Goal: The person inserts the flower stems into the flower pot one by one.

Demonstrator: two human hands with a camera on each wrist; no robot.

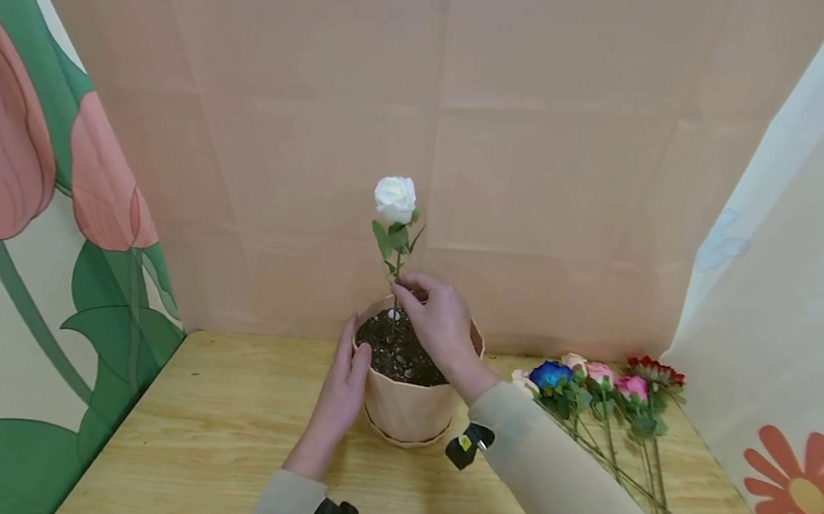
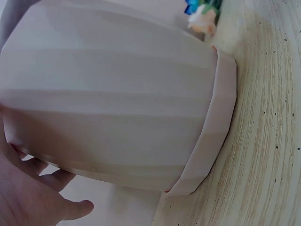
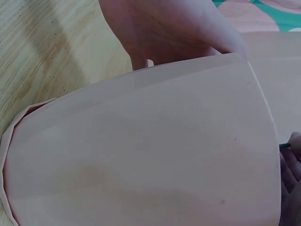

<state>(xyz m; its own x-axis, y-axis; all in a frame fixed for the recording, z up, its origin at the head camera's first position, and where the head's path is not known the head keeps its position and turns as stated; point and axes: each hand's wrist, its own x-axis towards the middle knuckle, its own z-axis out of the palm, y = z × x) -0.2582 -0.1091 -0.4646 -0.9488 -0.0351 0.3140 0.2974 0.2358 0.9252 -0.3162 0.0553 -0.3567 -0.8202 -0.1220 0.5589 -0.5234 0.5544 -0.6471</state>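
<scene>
A white rose (image 1: 395,199) with green leaves stands upright over a pale pink faceted pot (image 1: 407,407) of dark soil (image 1: 401,361). My right hand (image 1: 443,323) pinches its stem between thumb and fingertips, just above the soil. In the right wrist view, a bit of green stem (image 3: 285,145) shows at those fingers, beyond the pot's rim. Against the pot's left side rests my left hand (image 1: 341,388), fingers extended. The left wrist view has this hand (image 2: 33,193) along the pot wall, its thumb held off the surface.
Beneath the pot is a matching saucer (image 1: 403,440) on the wooden table (image 1: 212,437). To the right lie several loose artificial flowers, among them a blue rose (image 1: 550,375) and a dark red flower (image 1: 655,370), stems toward the front. A plain beige backdrop (image 1: 541,178) hangs behind.
</scene>
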